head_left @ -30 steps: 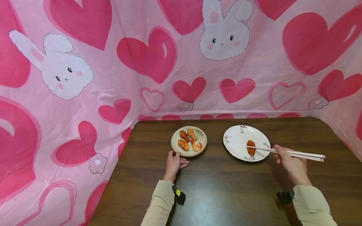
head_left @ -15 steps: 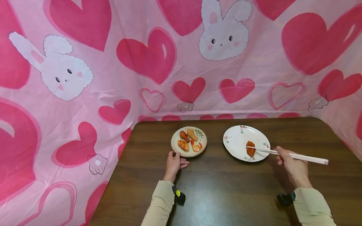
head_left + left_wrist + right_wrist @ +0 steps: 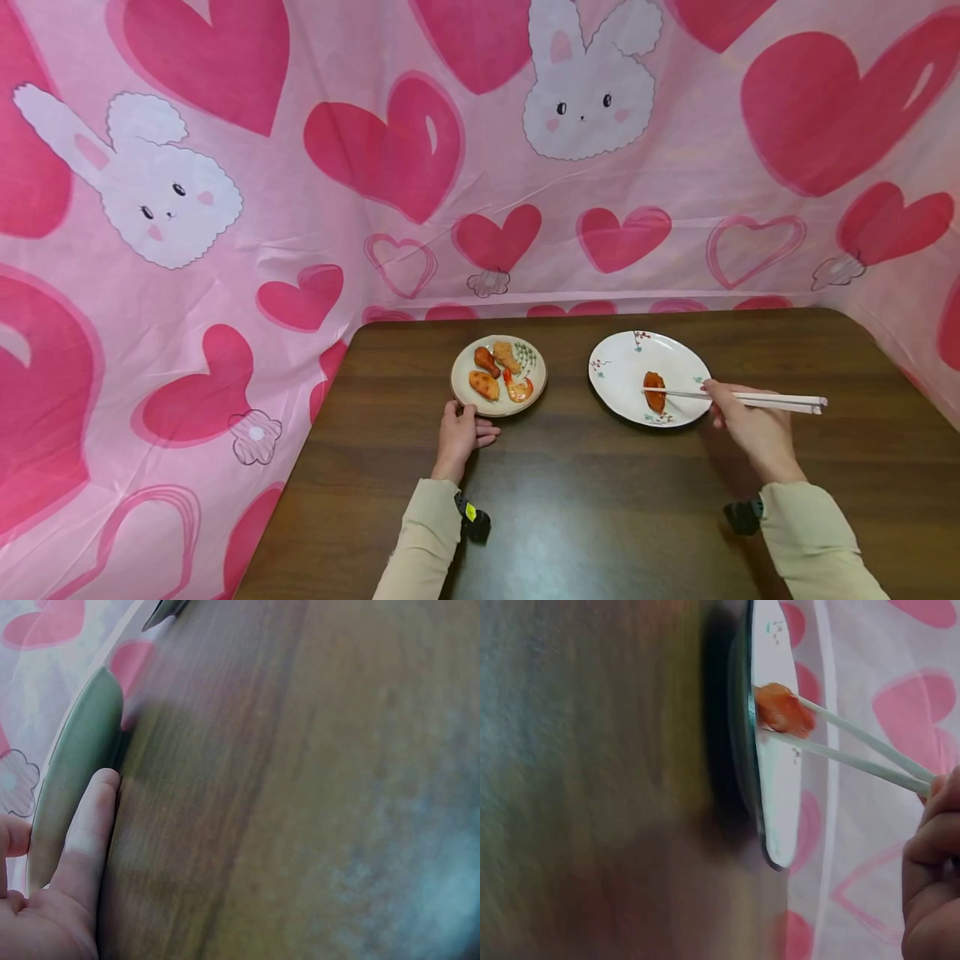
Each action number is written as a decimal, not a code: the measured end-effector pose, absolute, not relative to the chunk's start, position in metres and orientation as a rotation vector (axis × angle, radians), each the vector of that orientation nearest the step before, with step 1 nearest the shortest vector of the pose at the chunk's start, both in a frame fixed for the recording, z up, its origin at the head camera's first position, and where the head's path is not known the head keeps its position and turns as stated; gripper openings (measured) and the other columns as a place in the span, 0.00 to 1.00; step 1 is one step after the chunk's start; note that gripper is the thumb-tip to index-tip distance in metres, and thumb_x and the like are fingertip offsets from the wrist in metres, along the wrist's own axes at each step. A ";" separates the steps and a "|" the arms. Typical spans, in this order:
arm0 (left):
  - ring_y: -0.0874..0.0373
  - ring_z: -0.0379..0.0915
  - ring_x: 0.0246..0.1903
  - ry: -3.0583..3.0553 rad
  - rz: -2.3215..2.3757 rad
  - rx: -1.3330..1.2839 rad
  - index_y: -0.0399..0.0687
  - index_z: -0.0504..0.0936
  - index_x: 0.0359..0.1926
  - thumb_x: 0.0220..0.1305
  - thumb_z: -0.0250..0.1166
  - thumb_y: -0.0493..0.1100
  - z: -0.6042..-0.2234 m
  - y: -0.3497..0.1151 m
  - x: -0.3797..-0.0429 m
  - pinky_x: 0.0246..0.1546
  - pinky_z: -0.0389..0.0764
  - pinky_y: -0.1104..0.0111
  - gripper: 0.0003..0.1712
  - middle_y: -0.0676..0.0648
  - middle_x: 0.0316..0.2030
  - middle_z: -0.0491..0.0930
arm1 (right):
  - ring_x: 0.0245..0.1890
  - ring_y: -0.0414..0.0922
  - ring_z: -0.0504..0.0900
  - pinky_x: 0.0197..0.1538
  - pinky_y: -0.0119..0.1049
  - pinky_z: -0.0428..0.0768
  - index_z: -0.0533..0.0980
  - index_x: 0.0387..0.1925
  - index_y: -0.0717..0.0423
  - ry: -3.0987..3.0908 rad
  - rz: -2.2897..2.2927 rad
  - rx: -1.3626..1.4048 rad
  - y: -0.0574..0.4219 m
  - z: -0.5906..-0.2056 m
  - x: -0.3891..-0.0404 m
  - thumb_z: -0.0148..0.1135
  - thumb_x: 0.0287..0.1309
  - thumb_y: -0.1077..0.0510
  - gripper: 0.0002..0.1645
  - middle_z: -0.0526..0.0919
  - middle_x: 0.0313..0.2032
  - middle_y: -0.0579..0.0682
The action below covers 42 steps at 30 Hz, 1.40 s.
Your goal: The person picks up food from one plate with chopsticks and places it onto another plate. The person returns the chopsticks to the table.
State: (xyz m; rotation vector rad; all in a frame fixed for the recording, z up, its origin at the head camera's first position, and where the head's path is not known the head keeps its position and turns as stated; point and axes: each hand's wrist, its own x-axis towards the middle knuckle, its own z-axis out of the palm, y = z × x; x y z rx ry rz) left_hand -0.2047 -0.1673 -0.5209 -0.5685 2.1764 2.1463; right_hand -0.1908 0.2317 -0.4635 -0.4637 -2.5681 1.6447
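Note:
My right hand [image 3: 753, 425] holds a pair of white chopsticks [image 3: 780, 401] near the right rim of a large white plate [image 3: 618, 392] with small floral prints. Their tips straddle a glazed, reddish-brown chicken wing [image 3: 655, 392]; the right wrist view shows one stick on either side of the wing [image 3: 784, 709]. Whether the wing touches the plate is unclear. At the left, my left hand [image 3: 459, 437] grips the near rim of a small cream plate [image 3: 467, 367]. Its thumb is at the rim, and a straight finger [image 3: 90, 825] lies along the plate's green underside [image 3: 82, 750].
On the small plate lie a drumstick [image 3: 487, 362], a fried chicken piece [image 3: 506, 357], a browned oval piece [image 3: 483, 385] and a shrimp [image 3: 517, 386]. Both plates stand toward the back of a brown wooden table [image 3: 585, 500]. A pink heart-patterned cloth [image 3: 420, 275] hangs behind and at the sides.
My right hand has moved left with the chopsticks, and their rear ends have swung left. The chicken wing has shifted slightly left over the large plate. My left hand stays at the small plate.

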 end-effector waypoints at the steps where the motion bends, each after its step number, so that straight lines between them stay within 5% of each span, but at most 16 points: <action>1: 0.55 0.85 0.27 2.178 2.147 -0.570 0.38 0.59 0.61 0.73 0.44 0.42 -0.521 -0.167 -0.204 0.32 0.87 0.65 0.20 0.40 0.32 0.81 | 0.20 0.34 0.75 0.25 0.31 0.70 0.81 0.40 0.62 -2.506 1.710 -0.494 0.230 -0.466 -0.192 0.58 0.58 0.33 0.34 0.80 0.17 0.38; 7: 0.55 0.85 0.27 2.179 2.143 -0.572 0.38 0.59 0.60 0.73 0.44 0.42 -0.521 -0.167 -0.204 0.32 0.87 0.65 0.20 0.40 0.32 0.81 | 0.13 0.34 0.76 0.19 0.25 0.78 0.81 0.22 0.47 -1.872 2.316 -0.652 0.232 -0.481 -0.196 0.69 0.53 0.47 0.11 0.80 0.16 0.41; 12: 0.55 0.85 0.27 2.190 2.137 -0.575 0.38 0.59 0.60 0.72 0.44 0.42 -0.522 -0.167 -0.203 0.31 0.87 0.65 0.20 0.40 0.32 0.81 | 0.11 0.34 0.75 0.15 0.24 0.76 0.82 0.19 0.48 -1.575 2.525 -0.720 0.236 -0.490 -0.195 0.70 0.54 0.53 0.11 0.80 0.14 0.42; 42: 0.54 0.85 0.28 2.185 2.129 -0.563 0.37 0.59 0.60 0.73 0.44 0.42 -0.520 -0.168 -0.204 0.32 0.87 0.65 0.20 0.39 0.32 0.82 | 0.11 0.35 0.76 0.13 0.24 0.74 0.85 0.22 0.51 -1.397 2.590 -0.739 0.235 -0.495 -0.191 0.70 0.53 0.52 0.08 0.81 0.14 0.44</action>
